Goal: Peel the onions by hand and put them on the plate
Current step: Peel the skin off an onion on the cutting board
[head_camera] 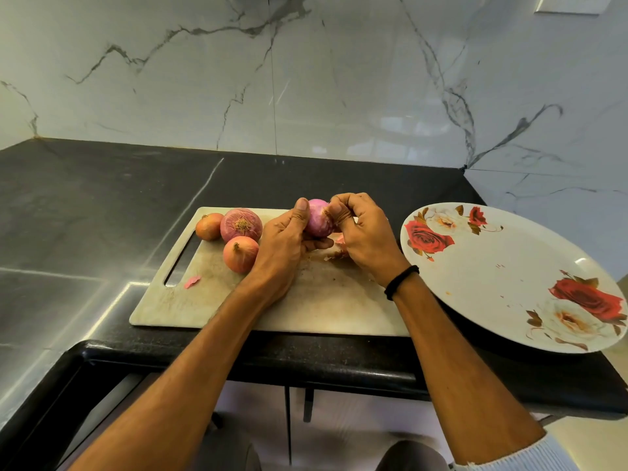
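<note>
My left hand (283, 241) grips a pink, partly peeled onion (317, 219) just above the pale cutting board (306, 307). My right hand (363, 236) has its fingers curled on the onion's right side, pinching at its skin. Three unpeeled onions lie on the board's left part: a small brown one (209, 226), a large purple one (241, 224) and an orange one (239, 254). A large white plate (503, 280) with red rose prints sits to the right of the board with no onions on it.
A pink scrap of peel (192, 282) lies near the board's handle slot, and more peel bits (336, 251) lie under my right hand. The black countertop (102, 198) ends at a front edge just below the board. A marble wall stands behind.
</note>
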`<state>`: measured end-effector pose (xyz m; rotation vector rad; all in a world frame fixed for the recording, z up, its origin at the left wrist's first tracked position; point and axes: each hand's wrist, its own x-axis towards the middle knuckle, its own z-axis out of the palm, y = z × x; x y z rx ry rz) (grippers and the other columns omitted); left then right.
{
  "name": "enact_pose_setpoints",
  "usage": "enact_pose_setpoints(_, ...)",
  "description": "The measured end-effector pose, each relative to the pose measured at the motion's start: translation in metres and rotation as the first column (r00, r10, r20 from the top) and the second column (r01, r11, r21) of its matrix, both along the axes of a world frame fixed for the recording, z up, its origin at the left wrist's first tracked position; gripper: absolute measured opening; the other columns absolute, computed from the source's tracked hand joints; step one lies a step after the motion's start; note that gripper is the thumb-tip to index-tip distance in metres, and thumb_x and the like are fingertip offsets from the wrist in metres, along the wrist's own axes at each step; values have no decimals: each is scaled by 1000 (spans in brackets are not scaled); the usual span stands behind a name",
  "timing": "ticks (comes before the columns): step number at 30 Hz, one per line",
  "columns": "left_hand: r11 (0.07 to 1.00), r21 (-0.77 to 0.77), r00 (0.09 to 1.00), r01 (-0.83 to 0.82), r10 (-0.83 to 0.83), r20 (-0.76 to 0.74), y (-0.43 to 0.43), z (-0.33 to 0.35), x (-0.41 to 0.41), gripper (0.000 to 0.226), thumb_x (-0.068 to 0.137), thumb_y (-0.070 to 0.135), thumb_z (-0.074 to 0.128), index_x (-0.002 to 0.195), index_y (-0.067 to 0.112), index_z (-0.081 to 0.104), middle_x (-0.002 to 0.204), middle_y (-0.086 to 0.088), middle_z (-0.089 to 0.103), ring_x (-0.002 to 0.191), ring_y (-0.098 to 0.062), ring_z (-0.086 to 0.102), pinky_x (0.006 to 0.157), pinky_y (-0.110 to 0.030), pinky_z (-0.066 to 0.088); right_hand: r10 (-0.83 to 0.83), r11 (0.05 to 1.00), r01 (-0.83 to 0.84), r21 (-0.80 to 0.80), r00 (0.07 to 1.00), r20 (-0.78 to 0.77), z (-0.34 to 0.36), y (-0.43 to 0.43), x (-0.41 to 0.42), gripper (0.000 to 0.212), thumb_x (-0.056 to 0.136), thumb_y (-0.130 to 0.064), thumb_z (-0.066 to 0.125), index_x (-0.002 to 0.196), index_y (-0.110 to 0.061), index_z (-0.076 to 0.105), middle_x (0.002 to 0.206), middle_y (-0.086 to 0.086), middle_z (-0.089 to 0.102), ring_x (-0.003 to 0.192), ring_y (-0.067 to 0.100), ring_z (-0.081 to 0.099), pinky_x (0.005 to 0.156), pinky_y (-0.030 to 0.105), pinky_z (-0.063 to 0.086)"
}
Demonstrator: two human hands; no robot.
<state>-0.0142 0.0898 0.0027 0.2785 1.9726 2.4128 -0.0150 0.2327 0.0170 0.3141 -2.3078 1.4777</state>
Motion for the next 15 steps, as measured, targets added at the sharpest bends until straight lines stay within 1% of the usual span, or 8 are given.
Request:
enact_pose_setpoints(2,1000,15,1000,-12,12,19,0,0,-2,42,105,42,38,105,13,67,95,-10,77,81,-25,73,76,-30,62,-7,992,12,-125,999,44,1,1,0,23,103,-27,46,105,-9,60,99,4,61,92,15,63,78,22,57)
enact_pose_setpoints(3,999,30,999,-19,18,29,0,0,-2,41,105,42,37,104,13,66,93,-9,77,80,-25,73,77,-30,62,-21,979,34,-201,998,64,2,2,0,26,104,-28,45,106,-7,60,94,3,63,89,14,65,77,25,59)
enact_pose_setpoints(4,999,42,999,-25,24,37,0,0,-3,39,105,42,38,103,14,65,92,-9,77,79,-25,73,77,-30,62,-41,962,60,-267,996,77,3,3,1,27,103,-29,46,108,-6,60,90,2,65,86,13,67,76,27,59)
enact_pose_setpoints(6,999,42,998,-35,34,43,0,-1,-3,37,105,42,39,103,15,64,90,-6,77,81,-27,73,79,-31,62,-90,930,116,-348,992,91,5,5,0,27,98,-32,55,108,-7,60,92,3,68,85,14,70,74,31,61)
enact_pose_setpoints(9,998,43,998,-39,37,44,1,-1,-4,34,104,41,40,104,18,64,88,-1,77,85,-29,73,83,-34,61,-108,879,162,-448,984,145,8,7,1,33,92,-38,63,101,-6,62,92,8,69,84,17,70,72,32,60)
enact_pose_setpoints(11,998,44,999,-39,37,40,2,0,-3,33,105,40,40,104,18,64,87,2,77,86,-29,73,83,-34,61,5,784,130,-607,977,215,13,8,3,30,94,-38,62,91,-8,63,83,6,66,80,17,67,72,31,57)
enact_pose_setpoints(13,998,44,999,-36,35,34,2,0,-3,33,105,40,39,104,18,64,87,2,77,85,-28,73,82,-32,61,180,629,79,-773,953,245,17,10,6,28,96,-35,60,85,-9,61,77,4,61,75,17,62,72,32,55)
enact_pose_setpoints(15,998,45,999,-33,31,24,1,0,-2,34,105,39,39,105,17,65,89,0,77,84,-27,73,81,-31,62,299,517,56,-854,923,242,20,13,8,28,98,-30,57,82,-8,60,75,5,59,72,17,59,71,31,53)
